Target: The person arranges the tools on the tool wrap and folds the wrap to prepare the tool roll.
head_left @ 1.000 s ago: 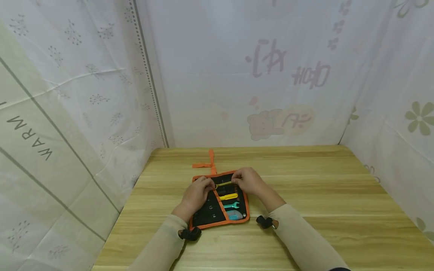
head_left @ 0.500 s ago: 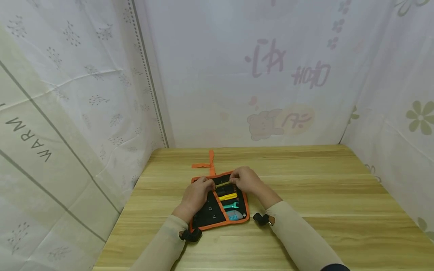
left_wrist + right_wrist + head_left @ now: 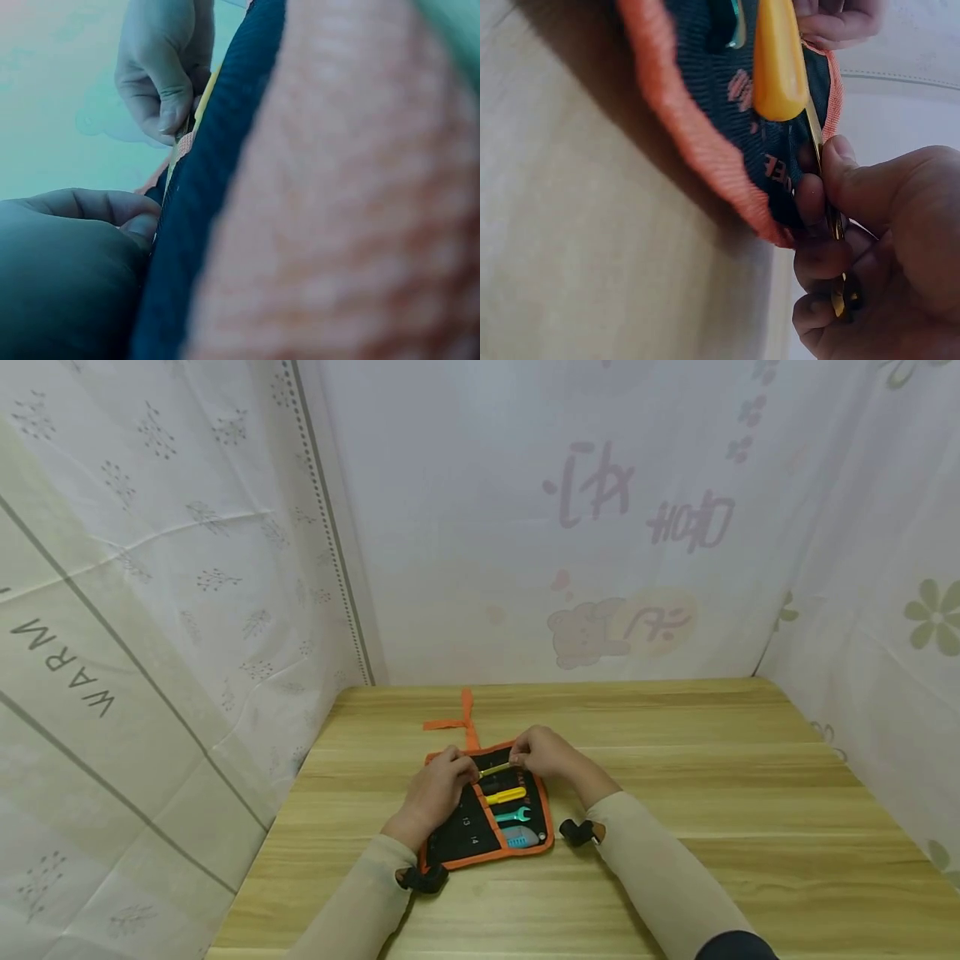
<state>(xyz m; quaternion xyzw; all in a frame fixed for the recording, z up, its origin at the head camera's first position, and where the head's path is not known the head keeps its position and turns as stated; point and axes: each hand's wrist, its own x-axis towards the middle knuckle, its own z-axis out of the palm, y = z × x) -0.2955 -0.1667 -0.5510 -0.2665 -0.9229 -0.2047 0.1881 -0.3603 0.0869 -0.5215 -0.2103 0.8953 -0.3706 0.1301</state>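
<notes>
A black tool pouch [image 3: 450, 835] with orange edging lies unrolled on the table. My right hand [image 3: 546, 752] pinches a slim gold wrench [image 3: 816, 139] between thumb and fingers over the pouch's far right part; the wrench's outer end shows under the palm in the right wrist view. At the orange-edged pocket mouth, my left hand [image 3: 438, 789] pinches the pouch fabric with thumb and forefinger, beside the wrench's other end, which is hidden there. Lower pockets hold a yellow-handled tool [image 3: 506, 796], a green wrench [image 3: 513, 815] and a grey-blue utility knife [image 3: 519, 837].
Orange tie straps [image 3: 468, 718] extend from the pouch's far edge across the wooden table [image 3: 675, 760]. Printed cloth curtains [image 3: 465, 527] enclose the table at the back and both sides. A black wrist camera [image 3: 577, 832] sits at each sleeve cuff.
My right forearm has shifted slightly left and the right hand has risen a little with the gold wrench. The left hand stays nearly in place at the pocket mouth.
</notes>
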